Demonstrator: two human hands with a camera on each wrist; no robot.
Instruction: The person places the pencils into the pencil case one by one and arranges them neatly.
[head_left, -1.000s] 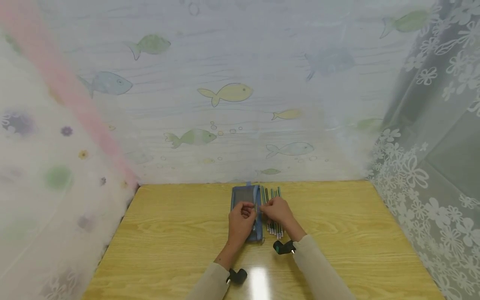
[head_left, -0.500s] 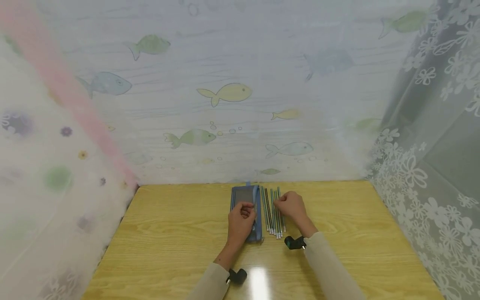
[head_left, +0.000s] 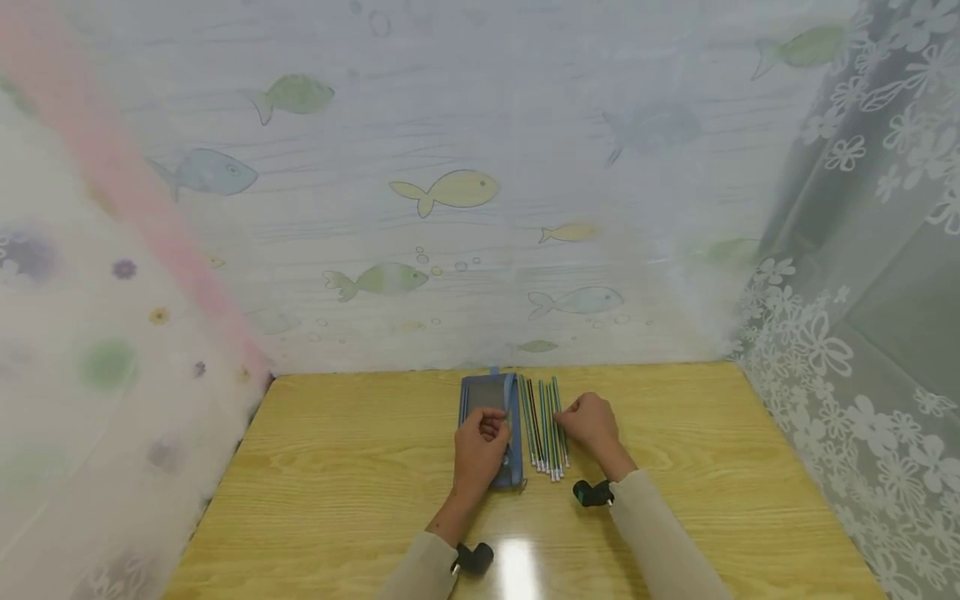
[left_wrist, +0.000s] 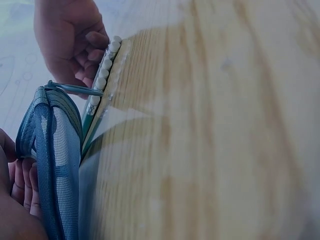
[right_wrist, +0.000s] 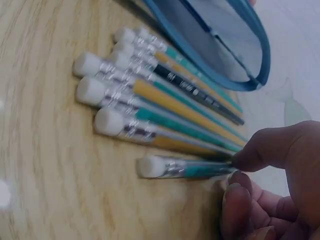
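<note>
A blue mesh pencil case (head_left: pixel 486 392) lies lengthwise on the table, its zipped side gaping. My left hand (head_left: pixel 480 450) lies over it and holds the edge of the opening with curled fingers; the left wrist view has these fingers (left_wrist: pixel 29 182) behind the raised mesh wall. To the right of the case, several pencils (head_left: pixel 542 429) lie side by side, green, yellow and black, with white erasers towards me. My right hand (head_left: pixel 592 423) is at the row's outer side. In the right wrist view its thumb and forefinger pinch the outermost green pencil (right_wrist: pixel 197 169), slightly apart from the others.
The wooden table (head_left: pixel 360 467) ends at the back against a fish-print curtain (head_left: pixel 450 275). A flowered sheet (head_left: pixel 112 417) hangs on the left, a white-flowered lace curtain (head_left: pixel 832 392) on the right. Black wrist cameras (head_left: pixel 474 558) sit on both forearms.
My right hand has moved right, from beside the case's opening across the pencils to the outermost one, which it now pinches. The left hand has stayed on the case.
</note>
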